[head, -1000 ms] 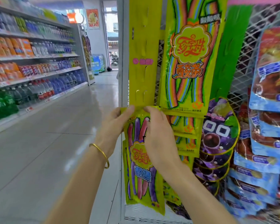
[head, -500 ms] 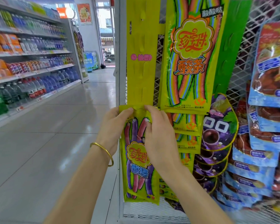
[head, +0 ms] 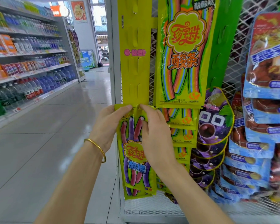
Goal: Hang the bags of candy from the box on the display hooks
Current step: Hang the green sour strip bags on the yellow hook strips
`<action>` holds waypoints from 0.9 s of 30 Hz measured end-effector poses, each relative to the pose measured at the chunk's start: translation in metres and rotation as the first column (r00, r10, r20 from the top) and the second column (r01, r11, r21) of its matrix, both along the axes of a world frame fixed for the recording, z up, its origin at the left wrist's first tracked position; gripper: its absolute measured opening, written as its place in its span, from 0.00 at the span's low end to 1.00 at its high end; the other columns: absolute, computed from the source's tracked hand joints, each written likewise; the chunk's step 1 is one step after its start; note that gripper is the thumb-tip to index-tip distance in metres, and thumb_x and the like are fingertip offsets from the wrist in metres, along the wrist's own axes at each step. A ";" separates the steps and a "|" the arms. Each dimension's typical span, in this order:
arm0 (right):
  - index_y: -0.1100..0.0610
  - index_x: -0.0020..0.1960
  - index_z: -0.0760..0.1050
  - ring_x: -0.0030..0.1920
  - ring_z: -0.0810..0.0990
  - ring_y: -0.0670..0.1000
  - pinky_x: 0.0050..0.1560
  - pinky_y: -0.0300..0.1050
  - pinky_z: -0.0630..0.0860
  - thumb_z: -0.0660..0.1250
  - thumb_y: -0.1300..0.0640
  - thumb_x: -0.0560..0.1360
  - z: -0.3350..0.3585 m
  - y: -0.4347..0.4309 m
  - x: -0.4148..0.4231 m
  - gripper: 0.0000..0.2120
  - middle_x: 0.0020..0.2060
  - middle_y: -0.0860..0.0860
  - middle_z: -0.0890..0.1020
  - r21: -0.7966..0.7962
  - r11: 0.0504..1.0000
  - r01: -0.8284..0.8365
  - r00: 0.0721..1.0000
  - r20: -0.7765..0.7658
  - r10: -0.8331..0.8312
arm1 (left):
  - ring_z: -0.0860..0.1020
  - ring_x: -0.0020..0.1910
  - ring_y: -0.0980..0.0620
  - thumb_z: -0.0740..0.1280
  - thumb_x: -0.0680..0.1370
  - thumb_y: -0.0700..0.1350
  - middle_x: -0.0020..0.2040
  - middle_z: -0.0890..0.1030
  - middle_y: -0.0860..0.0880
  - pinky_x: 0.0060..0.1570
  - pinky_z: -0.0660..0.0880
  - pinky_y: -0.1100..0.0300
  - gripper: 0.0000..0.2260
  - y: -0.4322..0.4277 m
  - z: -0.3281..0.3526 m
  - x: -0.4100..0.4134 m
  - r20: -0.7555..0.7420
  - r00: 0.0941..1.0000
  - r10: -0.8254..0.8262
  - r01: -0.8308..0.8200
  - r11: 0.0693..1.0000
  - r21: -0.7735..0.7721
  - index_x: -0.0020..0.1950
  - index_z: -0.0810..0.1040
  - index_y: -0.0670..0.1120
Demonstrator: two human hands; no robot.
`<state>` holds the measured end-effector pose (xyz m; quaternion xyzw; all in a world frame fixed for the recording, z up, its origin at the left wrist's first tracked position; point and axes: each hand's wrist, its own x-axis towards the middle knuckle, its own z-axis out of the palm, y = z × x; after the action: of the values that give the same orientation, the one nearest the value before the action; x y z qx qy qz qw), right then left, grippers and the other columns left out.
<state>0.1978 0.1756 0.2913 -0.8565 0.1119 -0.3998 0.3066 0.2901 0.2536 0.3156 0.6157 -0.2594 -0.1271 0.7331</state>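
A yellow candy bag (head: 134,160) with red and purple sticks printed on it hangs against the lower end of a yellow hanging strip (head: 134,50) with hook tabs. My left hand (head: 110,125) pinches the bag's top left corner. My right hand (head: 155,136) pinches the top edge from the right, with its thumb on the bag's face. Their fingertips meet at the bag's top centre, right under the strip's bottom edge. A second similar bag shows just behind the first one at the bottom. The box is out of view.
Rainbow candy bags (head: 183,52) hang in a column to the right, then purple round bags (head: 215,120) and blue snack bags (head: 268,59) on a white wire-mesh rack (head: 152,206). Drink shelves (head: 26,65) line the aisle at the left, with bare floor between.
The bag and both hands have kept their place at the strip's lower end. My fingertips have drawn together at the bag's top centre. The view has shifted slightly.
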 end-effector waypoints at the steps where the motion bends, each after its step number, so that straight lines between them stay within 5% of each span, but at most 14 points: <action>1: 0.51 0.72 0.63 0.60 0.73 0.52 0.58 0.46 0.73 0.58 0.65 0.79 0.000 0.000 -0.001 0.23 0.62 0.50 0.71 -0.002 1.000 -0.003 1.000 -0.007 0.003 | 0.80 0.29 0.55 0.65 0.76 0.43 0.32 0.83 0.50 0.30 0.76 0.65 0.05 0.000 0.001 0.000 0.000 1.000 0.006 -0.006 1.000 -0.001 0.41 0.77 0.43; 9: 0.48 0.73 0.59 0.60 0.75 0.56 0.58 0.53 0.74 0.60 0.66 0.77 -0.006 0.002 -0.003 0.28 0.63 0.53 0.73 -0.005 1.000 -0.022 0.999 -0.046 0.022 | 0.79 0.31 0.55 0.62 0.78 0.40 0.33 0.82 0.51 0.33 0.76 0.62 0.08 0.001 -0.001 0.005 0.046 0.999 0.016 -0.019 0.998 0.056 0.40 0.77 0.44; 15: 0.46 0.71 0.61 0.55 0.77 0.56 0.54 0.54 0.76 0.57 0.66 0.78 -0.006 0.002 0.001 0.26 0.59 0.53 0.76 0.034 0.999 -0.007 1.000 -0.001 0.007 | 0.81 0.44 0.48 0.60 0.79 0.43 0.46 0.83 0.46 0.52 0.76 0.50 0.07 0.002 -0.001 0.009 0.065 0.996 -0.063 0.055 0.993 0.109 0.51 0.77 0.45; 20: 0.46 0.65 0.63 0.42 0.77 0.52 0.42 0.47 0.75 0.56 0.62 0.80 -0.006 0.000 0.006 0.17 0.48 0.51 0.78 0.084 0.996 0.004 0.999 0.047 -0.008 | 0.81 0.44 0.50 0.59 0.80 0.43 0.47 0.83 0.48 0.52 0.77 0.51 0.07 0.002 0.000 0.010 0.055 0.992 -0.114 0.110 0.991 0.079 0.53 0.75 0.46; 27: 0.51 0.67 0.65 0.51 0.80 0.54 0.48 0.53 0.77 0.58 0.63 0.79 -0.004 0.002 0.010 0.18 0.55 0.53 0.79 0.079 0.996 0.034 0.997 0.069 -0.039 | 0.79 0.36 0.51 0.60 0.79 0.43 0.40 0.81 0.48 0.45 0.75 0.52 0.06 -0.007 0.004 0.010 0.010 1.000 -0.015 0.014 0.997 0.070 0.46 0.75 0.46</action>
<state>0.2079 0.1773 0.2868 -0.8271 0.1322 -0.4307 0.3360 0.2997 0.2469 0.3196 0.6397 -0.2630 -0.1383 0.7089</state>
